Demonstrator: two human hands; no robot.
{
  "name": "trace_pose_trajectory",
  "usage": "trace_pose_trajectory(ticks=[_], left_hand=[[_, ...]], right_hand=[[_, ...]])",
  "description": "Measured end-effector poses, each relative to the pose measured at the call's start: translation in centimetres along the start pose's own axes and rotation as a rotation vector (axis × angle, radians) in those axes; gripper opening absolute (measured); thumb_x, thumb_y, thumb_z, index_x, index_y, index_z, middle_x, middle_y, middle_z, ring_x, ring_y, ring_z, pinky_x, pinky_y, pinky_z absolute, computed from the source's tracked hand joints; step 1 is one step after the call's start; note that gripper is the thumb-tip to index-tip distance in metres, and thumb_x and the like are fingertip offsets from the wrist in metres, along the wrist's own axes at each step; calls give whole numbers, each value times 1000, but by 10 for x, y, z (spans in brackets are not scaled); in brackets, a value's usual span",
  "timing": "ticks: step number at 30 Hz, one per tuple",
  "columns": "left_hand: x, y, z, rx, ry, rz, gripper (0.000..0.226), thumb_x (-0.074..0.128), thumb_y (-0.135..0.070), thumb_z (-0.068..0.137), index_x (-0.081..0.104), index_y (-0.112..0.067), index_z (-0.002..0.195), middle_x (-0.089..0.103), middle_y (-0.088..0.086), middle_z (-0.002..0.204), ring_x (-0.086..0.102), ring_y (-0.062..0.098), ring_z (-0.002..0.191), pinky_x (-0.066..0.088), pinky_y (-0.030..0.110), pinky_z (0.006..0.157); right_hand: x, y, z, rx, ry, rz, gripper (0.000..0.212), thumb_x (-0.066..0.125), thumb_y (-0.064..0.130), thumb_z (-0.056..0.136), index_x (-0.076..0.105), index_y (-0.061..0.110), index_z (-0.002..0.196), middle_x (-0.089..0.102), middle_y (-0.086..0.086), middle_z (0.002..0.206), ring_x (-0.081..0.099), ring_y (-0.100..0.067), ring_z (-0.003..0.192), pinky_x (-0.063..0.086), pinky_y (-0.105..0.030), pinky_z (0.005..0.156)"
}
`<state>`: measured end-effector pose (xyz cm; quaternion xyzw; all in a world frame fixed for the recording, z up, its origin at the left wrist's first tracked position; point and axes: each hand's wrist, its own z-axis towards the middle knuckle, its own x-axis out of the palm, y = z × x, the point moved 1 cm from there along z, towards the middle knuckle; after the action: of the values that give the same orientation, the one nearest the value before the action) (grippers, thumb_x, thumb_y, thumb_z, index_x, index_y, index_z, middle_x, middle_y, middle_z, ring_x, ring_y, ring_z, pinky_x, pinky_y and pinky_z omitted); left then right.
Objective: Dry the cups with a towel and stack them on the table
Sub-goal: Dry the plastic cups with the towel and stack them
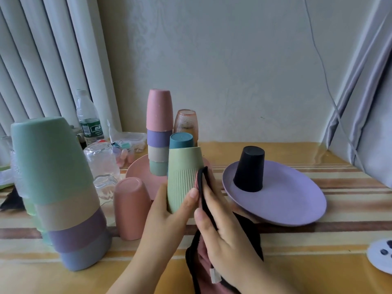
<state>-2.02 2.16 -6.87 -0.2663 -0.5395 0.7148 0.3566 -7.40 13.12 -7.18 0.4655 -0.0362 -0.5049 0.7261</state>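
Observation:
My left hand [169, 211] grips the lower end of a light green ribbed cup [183, 177], held upside down just above the table. A teal cup [181, 141] shows directly above its base. My right hand [220, 228] holds a pink towel with a black edge [202, 187] and presses it against the green cup's right side. A stack of several upturned cups [61, 187] stands at the near left. Another stack with a pink cup on top [159, 130] stands on a pink plate [137, 170]. A lone pink cup [131, 209] stands upside down beside my left hand.
A black cup [250, 168] sits upside down on a purple plate [286, 200] at the right. Behind are an amber glass [186, 122], clear glasses [101, 162], a water bottle [88, 117] and a small box of clips [129, 141]. A white disc [381, 255] lies at the right edge.

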Motion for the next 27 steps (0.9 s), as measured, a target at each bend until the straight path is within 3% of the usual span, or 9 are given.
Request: trace_pose_trajectory(ticks=[4, 8, 13, 18, 22, 25, 27], left_hand=[[5, 9, -3, -49, 182, 128, 53, 66, -66, 71, 62, -30, 110, 72, -12, 99, 68, 5, 95, 55, 29, 81], [5, 10, -5, -59, 301, 151, 47, 65, -57, 73, 61, -30, 111, 72, -13, 100, 67, 5, 94, 51, 18, 76], [4, 1, -8, -89, 403, 29, 39, 58, -42, 80, 61, -26, 116, 73, -10, 106, 68, 4, 96, 49, 14, 76], [2, 0, -7, -101, 398, -83, 43, 64, -48, 76, 66, -24, 111, 73, -5, 109, 68, 9, 101, 50, 16, 78], [-4, 1, -3, -129, 348, -130, 46, 61, -59, 68, 70, -32, 105, 73, 1, 109, 69, 18, 102, 53, 29, 81], [-14, 1, 2, -140, 253, -192, 68, 65, -60, 60, 60, -21, 115, 72, 4, 110, 71, 19, 97, 56, 28, 71], [-17, 0, 4, -133, 210, -198, 68, 67, -55, 58, 54, -17, 113, 73, 1, 101, 72, 12, 86, 55, 21, 62]], right_hand=[[-10, -6, 2, 73, -100, 22, 52, 29, 47, 96, 12, 41, 145, 1, 30, 154, -1, 9, 142, 6, -5, 110], [-24, -8, 5, 166, -126, 198, 45, 31, 40, 96, 18, 46, 139, 10, 34, 150, 5, 17, 137, 9, -3, 108], [-34, -3, 5, 257, -159, 475, 41, 37, 42, 91, 41, 44, 132, 44, 34, 136, 37, 17, 126, 33, -6, 101], [-33, -6, 4, 322, -169, 554, 36, 40, 49, 94, 49, 39, 128, 53, 31, 130, 43, 12, 124, 36, -12, 104], [-25, -14, 0, 412, -114, 533, 55, 44, 61, 84, 53, 32, 129, 54, 18, 134, 44, 2, 128, 30, -34, 114], [-15, -15, -4, 455, -58, 476, 83, 48, 80, 69, 45, 34, 138, 45, 22, 142, 35, 4, 134, 25, -36, 116], [-14, -15, -5, 459, -76, 469, 74, 46, 74, 77, 42, 36, 139, 42, 25, 142, 34, 8, 133, 24, -34, 117]])
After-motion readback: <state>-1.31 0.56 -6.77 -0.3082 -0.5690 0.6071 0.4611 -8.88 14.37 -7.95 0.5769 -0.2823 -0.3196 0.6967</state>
